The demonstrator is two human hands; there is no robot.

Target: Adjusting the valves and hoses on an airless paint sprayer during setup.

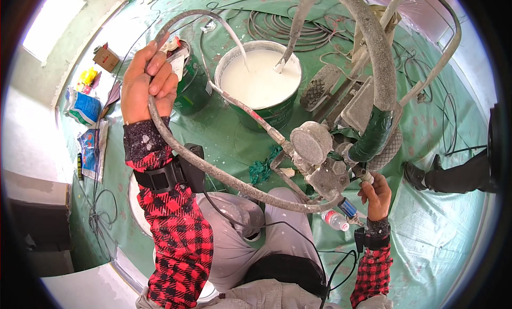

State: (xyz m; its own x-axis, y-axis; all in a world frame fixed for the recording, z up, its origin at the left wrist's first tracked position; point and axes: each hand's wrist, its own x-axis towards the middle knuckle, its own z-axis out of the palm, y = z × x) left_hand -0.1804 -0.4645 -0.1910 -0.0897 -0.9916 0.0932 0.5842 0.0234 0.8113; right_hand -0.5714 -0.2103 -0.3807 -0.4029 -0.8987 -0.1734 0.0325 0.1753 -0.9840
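My left hand (146, 85), raised at the left, is closed round a thin grey hose (213, 174). One length of this hose loops down to the paint-spattered pump (326, 178), which carries a round pressure gauge (311, 142). Beyond my left hand, a hose arches over the bucket (272, 117), and its whitened end dips into white paint (253, 77). A thick suction hose (381, 69), wrapped in green tape low down, also reaches into the paint. My right hand (377, 197) has its fingers closed on a whitish fitting (367, 177) under the pump.
A second green bucket (192, 93) stands left of the paint. The pump's wheeled frame (320, 87) sits at the right. Coiled hose (288, 31) and cables cross the green floor sheet. A plastic bottle (336, 220) lies by my knee. Another person's leg (458, 173) is at the right.
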